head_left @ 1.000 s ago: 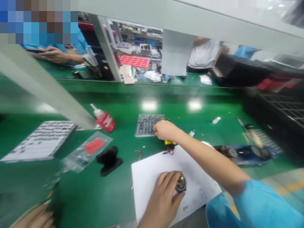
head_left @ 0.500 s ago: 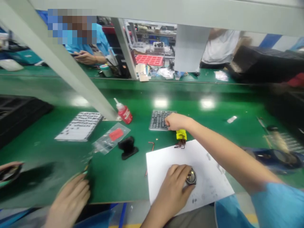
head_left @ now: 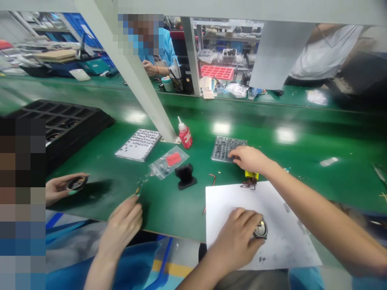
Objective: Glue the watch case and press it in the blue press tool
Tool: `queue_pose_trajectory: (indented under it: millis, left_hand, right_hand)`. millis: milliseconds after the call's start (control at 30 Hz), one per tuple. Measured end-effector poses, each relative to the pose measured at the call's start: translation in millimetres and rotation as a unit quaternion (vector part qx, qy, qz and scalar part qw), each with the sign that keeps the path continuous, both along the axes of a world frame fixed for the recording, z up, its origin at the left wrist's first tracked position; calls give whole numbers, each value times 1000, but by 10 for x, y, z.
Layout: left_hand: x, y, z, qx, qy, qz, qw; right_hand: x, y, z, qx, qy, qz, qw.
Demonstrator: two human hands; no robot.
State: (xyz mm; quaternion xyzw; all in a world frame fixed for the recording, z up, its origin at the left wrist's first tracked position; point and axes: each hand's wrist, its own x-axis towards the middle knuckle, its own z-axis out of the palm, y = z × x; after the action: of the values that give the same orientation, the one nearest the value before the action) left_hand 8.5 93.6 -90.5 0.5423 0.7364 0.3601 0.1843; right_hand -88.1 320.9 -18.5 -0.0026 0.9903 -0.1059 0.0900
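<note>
Lying over the white paper sheet point(head_left: 229, 201), my left hand point(head_left: 238, 237) is closed around a round dark watch case point(head_left: 261, 228), with gold-coloured parts visible inside. My right hand point(head_left: 249, 158) reaches across to a clear tray of small parts point(head_left: 225, 145). Its fingers are bunched in a pinch at the tray's right front; whatever they hold is too small to see. Just below that wrist, a yellow hex key holder point(head_left: 251, 175) with several dark keys lies at the paper's far edge. A loose copper-coloured hex key point(head_left: 213, 178) rests left of the paper.
A co-worker's hands at left hold a similar round case point(head_left: 77, 183) and a thin tool point(head_left: 138, 188). Between us are a black stand point(head_left: 185, 177), a zip bag point(head_left: 169, 163), a red bottle point(head_left: 185, 136) and a white parts sheet point(head_left: 139, 145). A slanted post point(head_left: 142, 88) crosses the bench.
The view has swung left, so things appear further right. My right hand stays at the tray, its fingers slightly more extended. My left hand keeps hold of the watch case.
</note>
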Motion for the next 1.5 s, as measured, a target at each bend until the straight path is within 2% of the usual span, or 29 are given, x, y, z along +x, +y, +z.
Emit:
queue_pose_trajectory:
  millis: [167,400,700,900,1133,1367,1500]
  left_hand:
    - [-1,1,-11,11,-6,-6,1000]
    - [0,3,-28,5,-16,-11,1000]
    - [-8,4,-11,2,-22,-13,1000]
    - [-17,13,3,-6,-22,-18,1000]
    - [-10,20,25,-9,-10,-15,1000]
    - [-3,19,0,1,-2,-8,1000]
    - [2,18,2,2,1,-5,1000]
  right_hand:
    - [-18,-19,-53,4,-6,1,1000]
    - [-34,-80,-24,30,-32,14,999]
    - [-282,-112,12,74,-84,17,994]
    - [-320,-126,-11,83,-80,47,992]
    - [-340,-84,-39,60,-88,63,992]
    - [-362,-57,-63,19,-89,47,995]
    - [-281,-77,-3,-27,-39,24,999]
